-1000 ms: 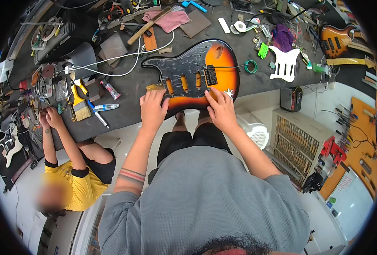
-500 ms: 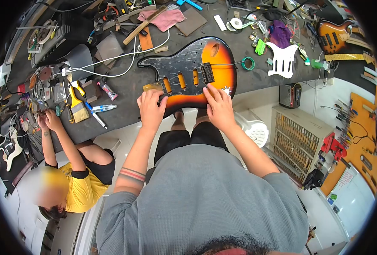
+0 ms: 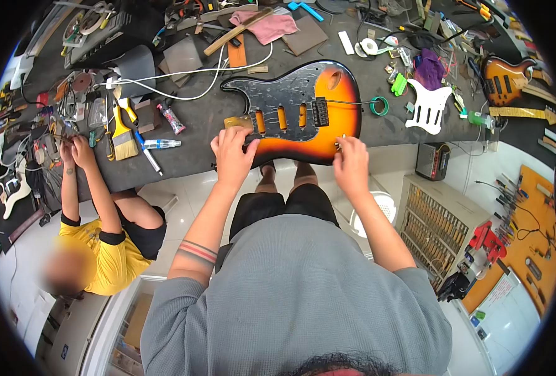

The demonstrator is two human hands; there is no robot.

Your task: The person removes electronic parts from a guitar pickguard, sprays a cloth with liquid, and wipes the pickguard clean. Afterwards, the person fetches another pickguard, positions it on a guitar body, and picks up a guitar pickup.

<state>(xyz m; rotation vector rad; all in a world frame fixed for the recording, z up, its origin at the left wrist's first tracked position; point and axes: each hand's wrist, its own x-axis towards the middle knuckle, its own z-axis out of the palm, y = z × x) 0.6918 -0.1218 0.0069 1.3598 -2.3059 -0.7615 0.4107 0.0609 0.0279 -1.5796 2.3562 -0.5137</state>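
Note:
A sunburst electric guitar body (image 3: 347,106) with a dark pickguard (image 3: 271,94) lies at the bench's front edge. My left hand (image 3: 234,153) rests on its lower left edge beside the bare neck pocket (image 3: 237,121), fingers stretched and thumb apart. My right hand (image 3: 351,163) is at the lower right edge, fingers curled round a small shiny metal part (image 3: 338,145), mostly hidden by the fingertips. Three empty pickup slots run across the pickguard, next to a black bridge (image 3: 320,113). A dark cable runs from the bridge to a green tape roll (image 3: 379,106).
On the bench (image 3: 196,128) are a paintbrush (image 3: 125,143), a pen (image 3: 148,154), a glue tube (image 3: 171,118), a white pickguard (image 3: 429,106) and a pink cloth (image 3: 271,26). At left, a person in a yellow shirt (image 3: 118,263) works with both hands. A white stool (image 3: 381,210) stands below.
My right hand has shifted from lying flat near the bridge to the lower right edge, its fingers now curled on the metal part. The left hand stays by the neck pocket. The view has shifted slightly.

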